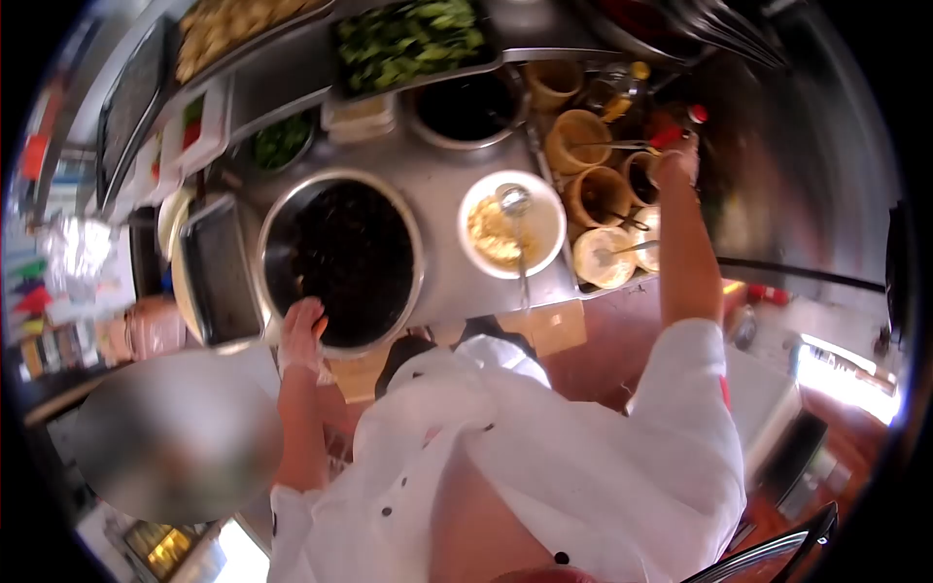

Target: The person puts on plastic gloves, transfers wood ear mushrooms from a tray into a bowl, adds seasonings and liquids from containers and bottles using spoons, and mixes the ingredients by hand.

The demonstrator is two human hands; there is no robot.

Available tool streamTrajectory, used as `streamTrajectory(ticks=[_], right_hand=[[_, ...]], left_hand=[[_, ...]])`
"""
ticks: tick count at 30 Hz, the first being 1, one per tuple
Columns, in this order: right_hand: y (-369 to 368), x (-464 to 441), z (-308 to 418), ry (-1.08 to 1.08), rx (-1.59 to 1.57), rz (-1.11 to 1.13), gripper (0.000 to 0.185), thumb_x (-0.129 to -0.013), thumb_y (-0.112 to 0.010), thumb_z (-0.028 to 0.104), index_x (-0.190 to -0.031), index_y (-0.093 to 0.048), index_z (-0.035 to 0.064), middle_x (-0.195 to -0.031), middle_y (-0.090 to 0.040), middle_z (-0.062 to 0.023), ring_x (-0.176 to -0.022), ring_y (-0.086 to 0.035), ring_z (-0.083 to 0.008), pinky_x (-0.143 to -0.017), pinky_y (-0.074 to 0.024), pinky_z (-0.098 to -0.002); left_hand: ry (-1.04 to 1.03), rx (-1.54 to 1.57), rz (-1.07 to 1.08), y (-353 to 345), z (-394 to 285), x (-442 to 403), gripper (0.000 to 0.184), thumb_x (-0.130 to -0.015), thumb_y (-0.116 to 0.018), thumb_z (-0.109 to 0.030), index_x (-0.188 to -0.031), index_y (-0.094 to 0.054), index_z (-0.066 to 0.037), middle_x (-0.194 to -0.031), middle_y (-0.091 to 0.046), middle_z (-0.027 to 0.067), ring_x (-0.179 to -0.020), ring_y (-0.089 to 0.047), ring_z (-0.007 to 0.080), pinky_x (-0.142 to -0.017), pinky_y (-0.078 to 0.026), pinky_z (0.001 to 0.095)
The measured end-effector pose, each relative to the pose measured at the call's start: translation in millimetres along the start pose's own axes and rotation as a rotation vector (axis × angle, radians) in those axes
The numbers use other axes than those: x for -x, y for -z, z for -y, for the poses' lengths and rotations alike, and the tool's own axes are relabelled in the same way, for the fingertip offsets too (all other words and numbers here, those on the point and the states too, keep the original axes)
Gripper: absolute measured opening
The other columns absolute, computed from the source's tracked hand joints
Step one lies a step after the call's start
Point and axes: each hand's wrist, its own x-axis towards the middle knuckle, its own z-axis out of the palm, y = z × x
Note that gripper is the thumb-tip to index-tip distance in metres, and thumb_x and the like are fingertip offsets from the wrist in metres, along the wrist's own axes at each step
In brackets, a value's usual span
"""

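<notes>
My left hand [302, 335] is at the near left rim of a large steel bowl [416, 243]. Its fingers are bent together, and a small orange patch shows beside them. What they hold is too small to tell. Dark pieces [350, 257] fill much of the bowl. My right arm stretches to the far right, where my right hand [679, 160] is closed around what looks like a red-topped bottle [668, 129], partly hidden by the fingers. Between my arms stands a white bowl [557, 222] with chopped pale yellow food [494, 231] and a metal ladle [514, 200].
Several sauce containers [580, 141] with spoons crowd the right of the counter beside my right arm. A pot of dark liquid [466, 107] and a tray of green vegetables [408, 44] stand behind. A dark tray [222, 267] lies left of the steel bowl.
</notes>
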Motion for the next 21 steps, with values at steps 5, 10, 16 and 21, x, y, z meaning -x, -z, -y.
streamTrajectory(ticks=[5,10,16,21], right_hand=[[41,77,10,-1.070,-2.766,-0.297,0.040,-0.100,-0.056,0.035,-0.128,-0.057,0.0073,-0.126,-0.065,-0.0090,-0.121,-0.058,-0.0233,-0.102,-0.0440,-0.0361],[241,274,88,-0.087,-2.315,-0.042,0.042,-0.102,-0.056,0.021,-0.135,-0.053,-0.0039,-0.130,-0.062,-0.0164,-0.124,-0.058,-0.0250,-0.109,-0.0454,-0.0378],[398,291,241,0.201,-2.477,0.716,0.070,-0.098,-0.055,0.045,-0.152,-0.034,0.0053,-0.152,-0.041,-0.0134,-0.140,-0.041,-0.0299,-0.109,-0.0377,-0.0418],[392,243,377,-0.248,-2.367,1.022,0.087,-0.089,-0.055,0.067,-0.152,-0.038,0.0106,-0.152,-0.043,-0.0141,-0.139,-0.039,-0.0317,-0.109,-0.0334,-0.0443]], left_hand=[[0.042,-0.094,0.022,36,19,-47,0.047,-0.091,-0.070,-0.031,-0.131,-0.056,-0.011,-0.134,-0.054,0.0046,-0.128,-0.045,0.0200,-0.102,-0.041,0.0437],[0.269,0.051,-0.019,43,17,-90,0.062,-0.088,-0.071,-0.033,-0.141,-0.047,-0.011,-0.144,-0.047,0.0078,-0.137,-0.038,0.0263,-0.108,-0.030,0.0567],[0.599,0.299,0.195,49,13,-133,0.062,-0.090,-0.065,-0.033,-0.144,-0.045,-0.010,-0.150,-0.045,0.0113,-0.137,-0.042,0.0322,-0.111,-0.030,0.0581],[0.754,0.572,0.496,24,55,-167,0.064,-0.090,-0.066,-0.038,-0.144,-0.044,-0.010,-0.142,-0.054,0.0135,-0.125,-0.055,0.0348,-0.109,-0.041,0.0515]])
